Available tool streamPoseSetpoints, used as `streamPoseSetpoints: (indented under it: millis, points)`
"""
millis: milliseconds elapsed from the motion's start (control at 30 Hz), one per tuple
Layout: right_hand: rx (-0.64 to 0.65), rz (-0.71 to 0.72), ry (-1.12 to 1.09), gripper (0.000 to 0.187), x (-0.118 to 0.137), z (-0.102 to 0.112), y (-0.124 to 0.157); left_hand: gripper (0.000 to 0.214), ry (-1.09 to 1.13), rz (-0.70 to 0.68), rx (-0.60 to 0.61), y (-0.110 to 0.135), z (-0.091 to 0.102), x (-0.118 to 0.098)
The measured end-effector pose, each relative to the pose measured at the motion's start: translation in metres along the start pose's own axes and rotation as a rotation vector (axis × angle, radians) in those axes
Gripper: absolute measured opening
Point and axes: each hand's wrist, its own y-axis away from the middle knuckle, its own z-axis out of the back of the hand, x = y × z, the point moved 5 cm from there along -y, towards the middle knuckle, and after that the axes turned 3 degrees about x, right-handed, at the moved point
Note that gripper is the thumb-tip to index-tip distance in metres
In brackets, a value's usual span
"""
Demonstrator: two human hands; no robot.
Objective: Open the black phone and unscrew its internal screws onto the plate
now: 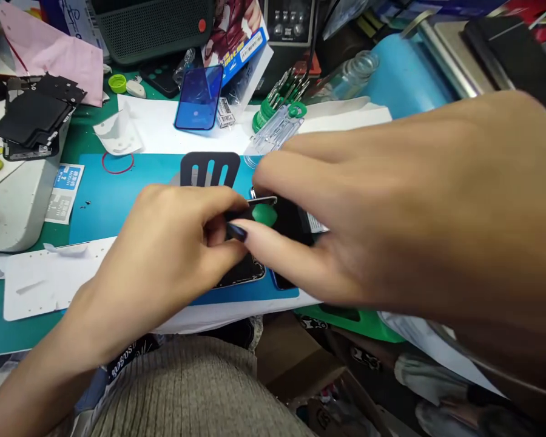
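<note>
My left hand [177, 237] is closed above the blue mat, its thumb and forefinger pinched on a thin dark piece with a silvery edge [262, 201]. My right hand [359, 206] comes in from the right with curled fingers, its dark-nailed thumb against the left fingertips. What the right fingers grip is hidden. A small green rounded thing [264, 214] shows between the hands. Below the left hand lies an opened phone body [243, 273], mostly covered. Another dark phone-like slab [293, 224] lies under the right hand.
A slotted dark plate [210, 169] and red rubber band [117, 162] lie on the blue mat [104, 209]. Behind are a blue-filmed screen panel [199, 98], a green tool holder [264, 115], a glass jar [350, 76] and a speaker [155, 30]. Phone parts [36, 115] are stacked left.
</note>
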Motion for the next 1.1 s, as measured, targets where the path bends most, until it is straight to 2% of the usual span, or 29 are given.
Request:
streamPoseSetpoints:
  millis: [100,200,267,333,433,500,567,667,767,833,900,1000,1100]
  points:
    - [-0.11,0.137,0.096,0.032,0.002,0.003,0.005,0.023,0.05,-0.015,0.077,-0.003,0.0,-0.001]
    - [-0.02,0.067,0.132,0.04,-0.002,-0.001,0.002,0.023,-0.01,-0.047,0.022,-0.004,0.002,-0.004]
    - [0.057,0.0,0.158,0.047,-0.005,-0.005,-0.001,0.016,-0.094,-0.044,-0.033,-0.004,0.003,-0.004]
    - [0.059,-0.039,0.173,0.051,-0.007,-0.006,-0.002,0.008,-0.152,-0.036,-0.043,-0.006,0.003,-0.004]
    - [-0.092,0.026,0.178,0.049,-0.006,-0.004,0.003,0.013,-0.154,-0.049,0.021,-0.01,0.001,-0.005]
    - [-0.187,0.133,0.151,0.037,-0.003,-0.002,0.008,0.017,-0.137,-0.056,0.081,-0.013,0.0,-0.006]
    - [-0.223,0.207,0.119,0.028,-0.002,-0.004,0.011,0.019,-0.141,-0.052,0.113,-0.016,0.0,-0.006]
    - [-0.231,0.219,0.119,0.04,-0.003,-0.005,0.01,0.016,-0.178,-0.03,0.094,-0.018,0.001,-0.005]
    - [-0.173,0.157,0.15,0.055,-0.007,-0.008,0.006,0.017,-0.158,-0.026,0.104,-0.018,-0.001,-0.003]
    - [-0.139,0.106,0.168,0.057,-0.009,-0.008,0.005,0.024,-0.109,-0.042,0.112,-0.019,-0.002,-0.003]
    - [-0.132,0.102,0.151,0.05,-0.008,-0.008,0.006,0.027,-0.065,-0.054,0.108,-0.018,-0.001,-0.003]
    - [-0.154,0.181,0.095,0.036,-0.003,-0.008,0.009,0.025,-0.031,-0.078,0.12,-0.017,-0.002,-0.002]
    - [-0.195,0.225,0.119,0.038,-0.001,-0.008,0.011,0.024,-0.051,-0.095,0.114,-0.015,-0.002,-0.001]
